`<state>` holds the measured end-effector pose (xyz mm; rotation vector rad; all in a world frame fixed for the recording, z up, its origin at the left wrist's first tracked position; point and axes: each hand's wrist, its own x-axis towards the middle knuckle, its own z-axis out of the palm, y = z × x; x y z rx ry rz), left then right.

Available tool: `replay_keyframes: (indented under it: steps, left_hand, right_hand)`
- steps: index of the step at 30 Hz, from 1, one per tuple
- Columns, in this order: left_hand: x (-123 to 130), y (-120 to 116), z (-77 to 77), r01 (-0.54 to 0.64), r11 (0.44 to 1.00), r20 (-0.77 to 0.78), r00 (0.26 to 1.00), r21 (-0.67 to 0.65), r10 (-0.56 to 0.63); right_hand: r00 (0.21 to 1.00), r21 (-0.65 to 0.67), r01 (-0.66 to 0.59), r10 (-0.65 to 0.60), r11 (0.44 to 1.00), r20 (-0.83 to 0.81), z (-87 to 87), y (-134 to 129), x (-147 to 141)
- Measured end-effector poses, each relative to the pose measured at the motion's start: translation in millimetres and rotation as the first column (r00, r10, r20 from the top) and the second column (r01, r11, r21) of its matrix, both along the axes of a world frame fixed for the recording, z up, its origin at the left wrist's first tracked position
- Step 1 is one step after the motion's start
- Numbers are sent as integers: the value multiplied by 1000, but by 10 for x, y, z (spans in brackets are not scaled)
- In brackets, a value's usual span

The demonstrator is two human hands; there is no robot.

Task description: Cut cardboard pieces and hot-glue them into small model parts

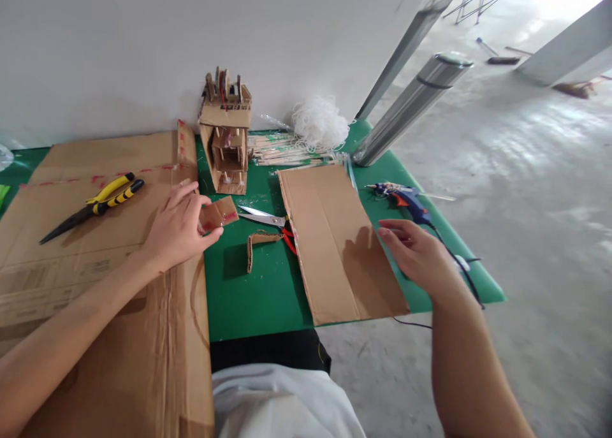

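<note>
So here's what I've got on the head cam. My left hand [179, 227] is pinching a small cardboard scrap [218, 213] between thumb and fingers, fingers curled around its left end. The scrap has red marks on it and sits about mid-worktop, right where the big flattened cardboard sheet [95, 266] ends and the bare green worktop [253, 291] starts.

My right hand [415, 250] isn't holding anything: it's loosely open, palm down, over the right side of a second cardboard panel [339, 247], which hangs over the near edge of the worktop. Can't tell if the fingers actually touch the panel or just hover.

Other stuff around:
- a bent strip of cardboard [258, 243] standing on edge just below the scrap
- scissors [268, 220] with red handles between the scrap and the panel
- a blue glue gun [406, 199] near the right edge, just beyond my right hand
- yellow-and-black pliers [102, 199] lying on the big sheet toward the left
- a little cardboard tower model [225, 135] at the far edge against the wall, with a bundle of wooden sticks [287, 151] and a tangle of white string [319, 122] next to it
</note>
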<state>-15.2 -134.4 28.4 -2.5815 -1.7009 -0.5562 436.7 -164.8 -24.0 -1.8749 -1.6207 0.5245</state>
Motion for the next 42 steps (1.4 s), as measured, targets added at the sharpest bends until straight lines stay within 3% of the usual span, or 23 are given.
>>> replay_keyframes:
  steps: [3,6,9,11,14,18,23,26,31,35,39,42]
  left_hand:
    - [71,-65,165,-61,997,43,997,-35,63]
    - [149,-138,285,-31,946,284,950,-322,128]
    - [218,-188,285,172,759,586,746,-628,317]
    - [252,-215,226,253,622,612,636,-741,470]
    - [280,-257,115,274,496,546,616,-824,568]
    - [285,-300,26,296,475,539,650,-829,535]
    - [242,-309,-73,474,389,610,543,-790,577]
    - [212,-298,-121,520,398,642,469,-756,606]
    - [214,-278,-111,488,377,587,408,-787,699]
    - [204,-266,-120,452,408,575,334,-793,747]
    - [129,-254,-154,442,444,599,315,-779,736]
    - [80,-249,-159,432,436,588,330,-790,739]
  right_hand:
    - [1000,41,-2,2,999,3,188,-58,-182]
    - [985,113,-157,164,981,-53,396,-62,-457]
    - [939,172,-325,339,930,-59,557,24,-742]
    - [915,195,-380,398,904,-64,605,124,-912]
    - [888,201,-432,453,879,-76,549,291,-1123]
    - [872,222,-424,462,878,-163,293,434,-1323]
    - [891,265,-385,431,884,-145,49,460,-1436]
    - [895,306,-377,429,874,-121,5,468,-1448]
    - [901,299,-350,406,888,-151,-27,487,-1447]
    - [905,289,-341,396,894,-158,-44,496,-1444]
    - [910,287,-322,378,902,-169,-55,504,-1434]
    - [913,270,-318,370,909,-171,-62,508,-1429]
